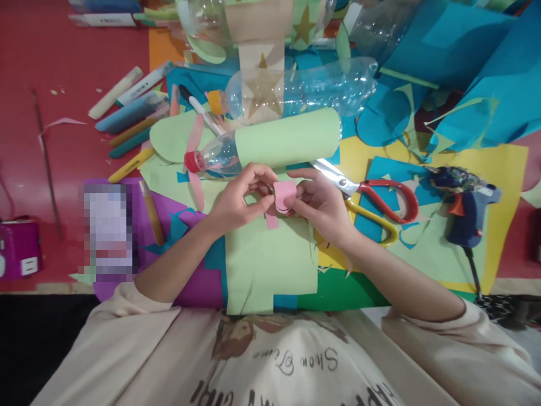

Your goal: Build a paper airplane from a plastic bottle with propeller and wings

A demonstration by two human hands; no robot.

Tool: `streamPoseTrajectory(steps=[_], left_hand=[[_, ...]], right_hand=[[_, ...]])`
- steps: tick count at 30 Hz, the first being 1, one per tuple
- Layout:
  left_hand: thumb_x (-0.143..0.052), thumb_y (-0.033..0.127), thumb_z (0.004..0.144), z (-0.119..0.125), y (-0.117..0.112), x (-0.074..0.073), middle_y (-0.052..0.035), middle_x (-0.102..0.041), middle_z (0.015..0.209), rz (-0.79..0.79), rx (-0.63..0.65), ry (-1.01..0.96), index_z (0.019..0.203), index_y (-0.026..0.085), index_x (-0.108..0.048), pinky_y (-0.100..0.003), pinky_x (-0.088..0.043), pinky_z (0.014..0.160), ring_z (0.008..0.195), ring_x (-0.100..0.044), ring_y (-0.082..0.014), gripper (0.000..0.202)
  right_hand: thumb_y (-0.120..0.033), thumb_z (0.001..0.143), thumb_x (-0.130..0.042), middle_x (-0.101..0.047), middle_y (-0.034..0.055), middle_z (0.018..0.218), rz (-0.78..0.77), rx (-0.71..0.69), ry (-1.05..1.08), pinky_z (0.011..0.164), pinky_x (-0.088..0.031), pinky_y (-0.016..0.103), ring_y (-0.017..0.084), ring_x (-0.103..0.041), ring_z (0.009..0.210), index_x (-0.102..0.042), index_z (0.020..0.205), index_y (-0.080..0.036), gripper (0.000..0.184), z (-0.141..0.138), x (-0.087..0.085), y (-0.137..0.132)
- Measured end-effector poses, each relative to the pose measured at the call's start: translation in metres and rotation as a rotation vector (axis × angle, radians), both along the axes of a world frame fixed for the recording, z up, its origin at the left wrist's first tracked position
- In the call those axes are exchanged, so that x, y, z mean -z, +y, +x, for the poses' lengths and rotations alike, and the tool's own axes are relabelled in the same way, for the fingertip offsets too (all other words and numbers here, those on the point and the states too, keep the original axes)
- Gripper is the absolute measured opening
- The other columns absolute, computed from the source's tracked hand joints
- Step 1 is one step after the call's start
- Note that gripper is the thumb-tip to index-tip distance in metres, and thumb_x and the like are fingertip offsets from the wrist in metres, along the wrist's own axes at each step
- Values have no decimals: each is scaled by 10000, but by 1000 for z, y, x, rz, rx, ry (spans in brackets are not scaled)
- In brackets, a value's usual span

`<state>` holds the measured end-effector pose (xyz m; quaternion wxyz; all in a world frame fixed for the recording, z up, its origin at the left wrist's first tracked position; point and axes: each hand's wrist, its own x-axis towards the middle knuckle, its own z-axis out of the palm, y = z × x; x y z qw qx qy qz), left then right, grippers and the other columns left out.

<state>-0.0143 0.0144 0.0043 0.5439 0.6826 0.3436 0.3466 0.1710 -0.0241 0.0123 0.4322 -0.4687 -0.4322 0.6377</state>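
Observation:
My left hand [239, 194] and my right hand [319, 203] meet over a light green paper sheet [270, 265], both pinching a small pink paper piece [284, 194] with a pencilled curve on it. A pink strip hangs below it. Just beyond my fingers lies a clear plastic bottle wrapped in light green paper [287, 141], with a red cap and pink paper blades [194, 163] at its left end.
Red and yellow handled scissors [372, 197] lie right of my hands, a blue glue gun [460, 203] further right. A second clear bottle with gold stars [296, 90], markers and glue sticks [131, 118], blue and yellow paper scraps, a purple box [19, 248] at left.

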Motion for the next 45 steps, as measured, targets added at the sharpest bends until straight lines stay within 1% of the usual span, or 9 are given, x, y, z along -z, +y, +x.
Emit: streamPoseTrajectory(steps=[5, 9, 13, 17, 23, 27, 32, 38, 45], left_hand=[[-564, 149, 826, -2, 1, -1, 5, -634, 856, 9, 40, 27, 975, 202, -560, -190, -550, 707, 756, -646, -88, 159], [-577, 184, 840, -2, 2, -1, -6, -642, 882, 19, 44, 19, 980, 200, -568, -195, -555, 704, 766, -651, -96, 142], [-575, 167, 837, -2, 2, -2, -12, -644, 910, 32, 42, 19, 985, 196, -571, -197, -551, 715, 778, -651, -96, 151], [-572, 127, 823, -1, 1, -2, -8, -642, 921, 33, 46, 6, 986, 197, -575, -182, -545, 710, 779, -650, -86, 178], [-565, 120, 811, 1, 3, -2, 6, -644, 826, 3, 55, 16, 968, 193, -571, -183, -542, 655, 699, -645, -85, 174], [-568, 151, 815, 1, 5, -3, 1, -652, 811, -2, 70, 42, 939, 194, -577, -204, -537, 641, 692, -645, -100, 131], [-572, 231, 844, 3, 5, -2, -13, -653, 840, 0, 48, 61, 918, 192, -591, -220, -532, 676, 726, -633, -108, 87], [-594, 377, 872, 7, 3, 0, -21, -664, 865, 40, 17, 103, 899, 188, -588, -221, -526, 700, 731, -630, -102, 191], [-609, 343, 865, 9, 4, 3, -11, -682, 890, 112, -27, 106, 942, 190, -585, -203, -520, 696, 732, -635, -88, 173]], right_hand=[[-281, 762, -717, -616, -44, 724, -31, 3, 25, 661, -599, 264, 120, -674, 688, -533, 986, -246, 292, 0, 0, -1], [-302, 751, -728, -650, -30, 768, -30, 17, 26, 691, -611, 276, 127, -692, 726, -541, 979, -239, 301, -1, 0, -1], [-307, 746, -731, -656, -33, 735, -10, 29, -5, 635, -603, 262, 122, -687, 679, -557, 942, -231, 273, -1, 0, 0], [-247, 743, -715, -654, -42, 699, -7, 52, -33, 598, -589, 247, 113, -676, 642, -568, 908, -230, 221, -1, -1, 0], [-200, 734, -699, -641, -48, 673, -8, 59, -54, 594, -570, 249, 108, -653, 620, -568, 887, -230, 203, -1, 1, 0], [-223, 740, -710, -636, -40, 690, 13, 50, -66, 617, -569, 265, 116, -650, 639, -563, 902, -234, 219, 0, 2, 0], [-327, 741, -736, -638, -26, 717, 32, 34, -72, 628, -571, 287, 126, -655, 658, -552, 909, -230, 267, -1, 4, 1], [-379, 768, -717, -630, -16, 766, 82, 1, -65, 649, -570, 276, 116, -658, 684, -538, 937, -215, 296, 0, 5, 1], [-367, 795, -680, -667, 7, 820, 75, -18, -78, 653, -566, 269, 130, -671, 733, -551, 946, -215, 250, 1, 3, 0]])
